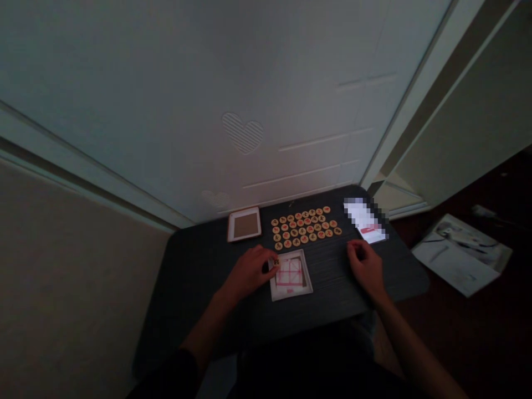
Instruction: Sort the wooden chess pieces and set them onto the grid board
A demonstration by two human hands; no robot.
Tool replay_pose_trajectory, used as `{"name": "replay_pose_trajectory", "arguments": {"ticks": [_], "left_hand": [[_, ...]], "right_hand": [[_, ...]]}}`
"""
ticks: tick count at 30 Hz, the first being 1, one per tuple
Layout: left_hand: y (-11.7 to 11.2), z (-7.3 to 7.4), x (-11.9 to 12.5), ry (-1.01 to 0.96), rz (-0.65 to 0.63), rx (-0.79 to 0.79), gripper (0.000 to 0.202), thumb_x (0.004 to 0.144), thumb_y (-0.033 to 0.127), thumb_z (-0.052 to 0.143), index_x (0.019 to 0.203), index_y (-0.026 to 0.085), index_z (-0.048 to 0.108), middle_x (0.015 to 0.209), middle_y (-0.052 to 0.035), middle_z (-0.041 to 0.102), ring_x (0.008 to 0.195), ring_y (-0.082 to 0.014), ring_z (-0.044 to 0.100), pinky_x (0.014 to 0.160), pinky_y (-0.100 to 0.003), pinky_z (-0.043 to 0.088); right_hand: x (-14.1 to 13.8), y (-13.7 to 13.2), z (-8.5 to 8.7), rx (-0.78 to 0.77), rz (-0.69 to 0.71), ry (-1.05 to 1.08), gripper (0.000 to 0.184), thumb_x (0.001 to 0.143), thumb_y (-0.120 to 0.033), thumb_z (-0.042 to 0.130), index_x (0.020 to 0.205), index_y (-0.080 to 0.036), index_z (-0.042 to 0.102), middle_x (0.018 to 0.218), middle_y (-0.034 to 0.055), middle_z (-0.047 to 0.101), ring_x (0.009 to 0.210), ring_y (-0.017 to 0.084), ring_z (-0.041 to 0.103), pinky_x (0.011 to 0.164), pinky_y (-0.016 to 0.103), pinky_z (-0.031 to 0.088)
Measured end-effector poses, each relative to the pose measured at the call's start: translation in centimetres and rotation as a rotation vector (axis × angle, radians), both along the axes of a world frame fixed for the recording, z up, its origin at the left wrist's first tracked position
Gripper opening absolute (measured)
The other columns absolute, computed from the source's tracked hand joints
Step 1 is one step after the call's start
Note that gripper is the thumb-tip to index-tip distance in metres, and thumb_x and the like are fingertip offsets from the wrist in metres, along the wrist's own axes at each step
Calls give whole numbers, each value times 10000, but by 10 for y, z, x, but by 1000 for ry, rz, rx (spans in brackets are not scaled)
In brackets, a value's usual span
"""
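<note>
Head view: left hand (253,270) pinches a disc (276,262) between thumb and fingertips, at the far-left corner of the white box (308,276).
Disc orientation: marked face toward the camera; round outline, equal along every axis.
Disc appearance: pale tan, dark marking, too small to read.
Disc rows (302,231): lengthwise left to right across the worktop (328,288).
Right hand (366,268): fingers curled; cannot tell whether it grips anything.
</note>
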State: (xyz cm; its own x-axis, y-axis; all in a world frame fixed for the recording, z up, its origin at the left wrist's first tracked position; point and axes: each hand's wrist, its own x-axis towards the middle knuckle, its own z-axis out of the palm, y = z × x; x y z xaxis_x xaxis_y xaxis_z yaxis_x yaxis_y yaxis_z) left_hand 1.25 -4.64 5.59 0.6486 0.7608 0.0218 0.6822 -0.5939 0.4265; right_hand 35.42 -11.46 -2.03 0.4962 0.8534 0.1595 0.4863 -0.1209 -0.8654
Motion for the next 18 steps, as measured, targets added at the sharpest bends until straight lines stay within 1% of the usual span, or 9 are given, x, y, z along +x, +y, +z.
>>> {"name": "replay_pose_trajectory", "arguments": {"ticks": [2, 5, 9, 11, 15, 18], "left_hand": [[1, 1, 1, 64, -29, 26, 175, 888, 287, 665, 1061, 256, 660, 1067, -36, 692, 1031, -242, 601, 929, -411, 455], [2, 2, 2, 116, -48, 28, 139, 877, 264, 675, 1016, 254, 674, 1037, -34, 696, 1025, -247, 587, 913, -406, 434], [0, 1, 3, 109, -51, 6, 118, 877, 247, 672, 995, 252, 672, 1028, -25, 705, 1013, -243, 583, 897, -396, 426], [-1, -2, 3, 82, -41, -3, 128, 886, 254, 667, 1014, 254, 669, 1074, -22, 704, 1034, -242, 585, 914, -402, 432], [-4, -13, -2, -37, 36, -13, 184, 897, 276, 661, 1080, 259, 659, 1206, -32, 661, 1119, -236, 591, 1011, -425, 441], [-7, -19, -5, -143, 130, -51, 283, 900, 307, 660, 1177, 258, 628, 1307, -60, 597, 1177, -230, 590, 1043, -410, 469]], "right_hand": [[0, 0, -1, -6, -4, -4, 300, 897, -473, 595, 983, -207, 704, 848, 46, 741, 747, 218, 682, 711, 338, 522], [0, 0, -2, 0, -5, -12, 312, 896, -482, 594, 982, -202, 702, 846, 49, 741, 734, 218, 681, 697, 336, 523], [0, 0, -1, 10, 0, -12, 319, 900, -488, 590, 979, -199, 699, 849, 55, 743, 733, 218, 684, 693, 334, 525], [0, 0, 0, 3, 3, -18, 311, 901, -483, 592, 978, -200, 698, 852, 54, 743, 738, 218, 685, 701, 336, 524], [0, -1, -1, -8, 4, -19, 301, 902, -470, 593, 986, -199, 693, 868, 55, 741, 755, 222, 687, 720, 344, 523], [-1, 0, -1, -14, 4, -14, 297, 901, -466, 594, 991, -201, 694, 874, 53, 740, 773, 226, 690, 735, 351, 525]]}}
